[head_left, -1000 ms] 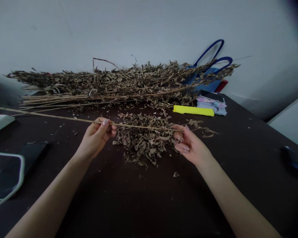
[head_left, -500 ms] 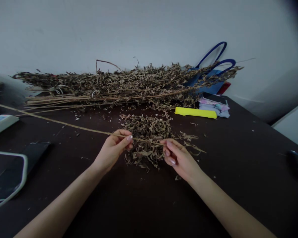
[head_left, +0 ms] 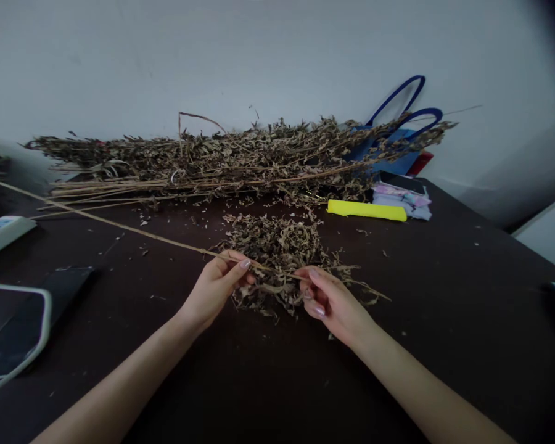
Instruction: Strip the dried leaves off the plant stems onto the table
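Observation:
A long, thin dried plant stalk [head_left: 143, 232] slants from the far left down to the middle of the table. My left hand [head_left: 219, 282] is closed in a pinch around it, thumb on top. Farther along, toward the stalk's leafy tip, my right hand [head_left: 330, 302] pinches it between thumb and fingers. The tip, with a few withered leaves, sticks out beyond the right hand. Beneath and behind both hands lies a loose heap of dried leaves [head_left: 277, 237] on the dark table [head_left: 259, 382].
Bundled dried stalks [head_left: 240, 157] lie along the wall. A blue bag [head_left: 400, 161], a yellow roll [head_left: 367, 209] and a phone [head_left: 402, 182] on a folded cloth sit back right. At left are a white power strip [head_left: 7, 236], a flat dark object [head_left: 67, 290] and a white cable [head_left: 47, 314].
The stalk has shifted to the right and slightly down, bringing its far left end into view. The left hand moved slightly right; the right hand's fingertips moved slightly left and down.

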`<state>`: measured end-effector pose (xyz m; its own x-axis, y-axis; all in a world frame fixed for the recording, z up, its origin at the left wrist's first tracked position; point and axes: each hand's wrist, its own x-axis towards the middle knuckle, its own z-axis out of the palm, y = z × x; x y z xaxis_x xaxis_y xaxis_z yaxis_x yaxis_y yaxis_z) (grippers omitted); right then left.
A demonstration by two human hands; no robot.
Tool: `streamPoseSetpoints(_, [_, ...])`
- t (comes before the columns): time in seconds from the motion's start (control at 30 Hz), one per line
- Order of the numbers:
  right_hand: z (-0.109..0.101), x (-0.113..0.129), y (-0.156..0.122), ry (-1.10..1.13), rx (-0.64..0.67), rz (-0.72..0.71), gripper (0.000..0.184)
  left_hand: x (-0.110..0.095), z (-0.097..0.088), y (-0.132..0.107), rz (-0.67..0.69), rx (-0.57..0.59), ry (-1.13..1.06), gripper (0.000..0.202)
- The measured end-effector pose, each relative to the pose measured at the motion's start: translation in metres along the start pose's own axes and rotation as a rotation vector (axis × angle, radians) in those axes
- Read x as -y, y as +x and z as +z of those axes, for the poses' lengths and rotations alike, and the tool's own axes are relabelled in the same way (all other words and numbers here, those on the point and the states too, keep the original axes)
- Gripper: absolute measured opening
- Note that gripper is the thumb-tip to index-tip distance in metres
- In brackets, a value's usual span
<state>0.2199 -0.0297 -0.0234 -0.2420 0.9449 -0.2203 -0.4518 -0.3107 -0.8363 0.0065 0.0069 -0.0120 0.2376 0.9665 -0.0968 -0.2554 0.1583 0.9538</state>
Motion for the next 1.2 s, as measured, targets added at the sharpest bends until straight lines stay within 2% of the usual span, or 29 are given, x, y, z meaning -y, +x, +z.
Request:
streamPoseSetpoints(0.33, [0.002,-0.006,0.0,0.077,-0.022,0.016,0.012,0.002,0.001,-0.001,0.045,0.049,0.132,0.017])
streamPoseSetpoints(0.6, [0.0,-0.007,0.001,0.137,-0.039,0.009,0.009,-0.004,-0.001,0.0,0.089,0.099,0.313,0.013])
streamPoseSetpoints(0.77, [0.0,-0.01,0.001,0.147,-0.04,0.02,0.009,-0.003,-0.003,0.001,0.094,0.111,0.332,0.006])
streamPoseSetpoints(0.93, [0.0,-0.012,0.002,0.16,-0.054,0.021,0.01,-0.004,-0.002,-0.001,0.133,0.092,0.358,0.004])
streamPoseSetpoints(1.2, [-0.002,-0.011,0.002,0.207,-0.059,0.044,0.009,0.004,-0.009,0.004,0.196,0.086,0.531,0.01])
